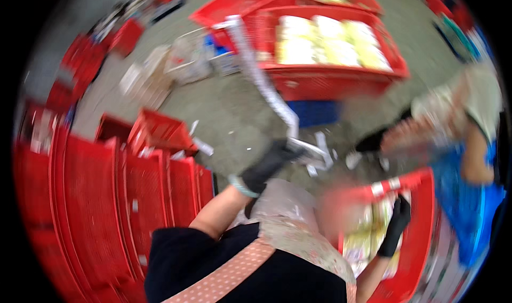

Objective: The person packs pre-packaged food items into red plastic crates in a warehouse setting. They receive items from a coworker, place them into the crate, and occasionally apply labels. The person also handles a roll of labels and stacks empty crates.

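My left hand (272, 161), in a black glove, is closed on a long white paper strip (264, 83), apparently of labels. One end runs up to the far red crate, and a folded part hangs past my fingers. My right hand (397, 223), also gloved in black, lies over packages (360, 241) in clear wrap with pale yellow-green contents, inside a red plastic crate (425, 223) at my right. Whether its fingers grip a package cannot be made out. The image is blurred.
Ahead, a red crate (328, 81) of white and yellow packs stands above a blue crate (314, 113). Stacked red crates (92, 199) fill the left. Plastic bags (188, 61) and paper scraps (204, 146) lie on the floor. Another person (478, 99) is at the right beside blue plastic sheeting (456, 199).
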A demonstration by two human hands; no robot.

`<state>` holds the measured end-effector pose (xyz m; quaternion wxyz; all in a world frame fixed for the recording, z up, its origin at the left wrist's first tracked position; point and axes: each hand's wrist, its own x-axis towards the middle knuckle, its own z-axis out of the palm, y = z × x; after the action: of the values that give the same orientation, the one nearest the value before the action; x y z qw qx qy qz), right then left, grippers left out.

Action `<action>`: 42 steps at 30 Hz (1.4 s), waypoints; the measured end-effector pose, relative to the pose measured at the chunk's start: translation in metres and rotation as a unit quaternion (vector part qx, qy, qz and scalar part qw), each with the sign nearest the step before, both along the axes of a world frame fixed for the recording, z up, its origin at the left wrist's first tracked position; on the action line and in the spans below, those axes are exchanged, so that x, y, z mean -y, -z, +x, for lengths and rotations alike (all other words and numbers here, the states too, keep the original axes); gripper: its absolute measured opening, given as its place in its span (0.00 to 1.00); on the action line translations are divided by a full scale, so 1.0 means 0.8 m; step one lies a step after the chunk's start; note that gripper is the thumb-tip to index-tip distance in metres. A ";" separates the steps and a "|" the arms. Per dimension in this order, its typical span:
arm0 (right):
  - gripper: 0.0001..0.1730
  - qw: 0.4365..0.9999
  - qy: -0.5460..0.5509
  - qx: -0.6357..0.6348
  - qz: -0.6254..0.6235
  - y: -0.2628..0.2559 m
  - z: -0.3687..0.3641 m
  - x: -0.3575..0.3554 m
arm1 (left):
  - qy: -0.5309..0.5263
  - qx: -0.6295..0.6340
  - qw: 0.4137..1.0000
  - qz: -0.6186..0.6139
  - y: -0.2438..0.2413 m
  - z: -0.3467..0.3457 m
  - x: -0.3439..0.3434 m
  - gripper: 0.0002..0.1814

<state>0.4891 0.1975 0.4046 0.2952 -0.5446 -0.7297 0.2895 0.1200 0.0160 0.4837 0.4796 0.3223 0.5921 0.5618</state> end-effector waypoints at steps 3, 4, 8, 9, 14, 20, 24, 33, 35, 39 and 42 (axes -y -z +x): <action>0.16 0.995 -0.087 0.008 0.042 -0.079 -0.108 0.049 | 0.078 0.006 0.988 0.130 0.077 0.043 -0.023 0.12; 0.19 0.988 -0.147 -0.016 0.041 -0.080 -0.135 0.058 | 0.116 -0.075 0.976 0.171 0.093 0.049 -0.024 0.12; 0.23 0.932 -0.360 -0.004 0.038 -0.115 -0.252 0.092 | 0.023 -0.061 0.976 0.208 0.065 0.047 -0.001 0.12; 0.21 0.919 -0.388 -0.069 -0.010 -0.103 -0.262 0.088 | -0.007 -0.101 0.971 0.217 0.062 0.037 0.006 0.12; 0.15 0.916 -0.365 -0.103 -0.128 -0.121 -0.361 0.127 | -0.145 0.217 0.962 0.085 0.021 -0.043 0.123 0.13; 0.14 0.880 -0.302 -0.214 -0.297 -0.127 -0.391 0.126 | -0.292 0.178 0.939 0.045 0.011 -0.078 0.159 0.10; 0.13 0.864 -0.234 -0.309 -0.322 -0.102 -0.325 0.121 | -0.237 0.290 0.923 0.090 0.025 -0.044 0.128 0.11; 0.12 0.936 -0.279 -0.148 -0.156 -0.068 -0.182 0.179 | 0.167 0.171 0.971 -0.022 0.003 0.037 0.026 0.15; 0.10 0.925 -0.221 -0.199 -0.237 -0.091 -0.161 0.179 | 0.153 0.220 0.963 -0.003 -0.002 0.054 0.011 0.16; 0.09 0.899 -0.146 -0.271 -0.312 -0.123 -0.126 0.186 | 0.126 0.388 0.913 -0.021 0.011 0.092 -0.004 0.16; 0.09 0.903 -0.028 -0.342 -0.257 -0.096 -0.125 0.194 | 0.143 0.372 0.917 -0.031 0.009 0.108 -0.002 0.17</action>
<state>0.3893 0.0425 0.4810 0.3683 -0.4480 -0.4991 0.6439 0.2060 0.0177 0.4769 0.7500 0.1562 0.3363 0.5477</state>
